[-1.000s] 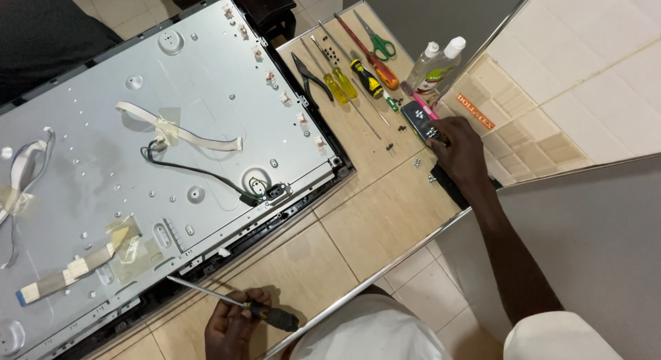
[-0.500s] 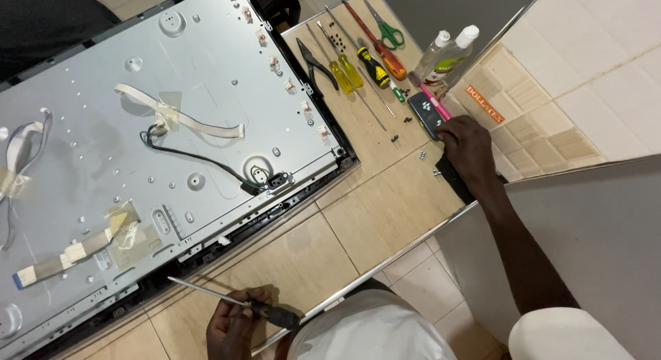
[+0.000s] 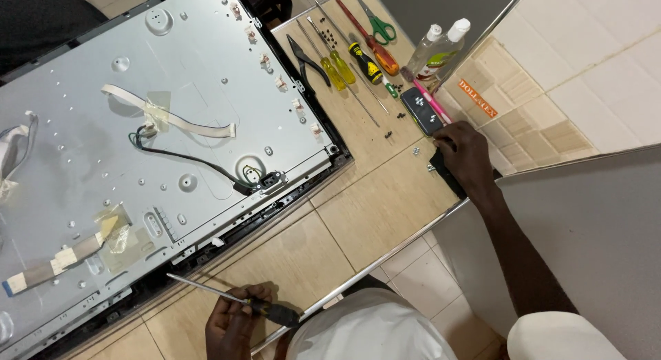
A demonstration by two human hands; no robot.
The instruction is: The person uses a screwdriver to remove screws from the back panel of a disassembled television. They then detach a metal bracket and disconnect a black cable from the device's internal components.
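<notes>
- Screwdriver: long thin shaft, dark handle, clamped in left hand fingers, tip pointing away toward TV back panel.
- Right hand: fingers curled on black flat object at worktop edge; grip unclear.
- Phone, loose screws just beyond right fingers.

Matt grey metal panel; glossy tan tiles — smooth; clear plastic bottles.

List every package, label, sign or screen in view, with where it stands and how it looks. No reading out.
Two clear plastic bottles: top of the tiled surface, white caps, greenish labels.
Orange sticker: on the tile right of the bottles, a slim rectangle.
Flat-panel display: left, lying face down, grey metal back, black frame.
</notes>
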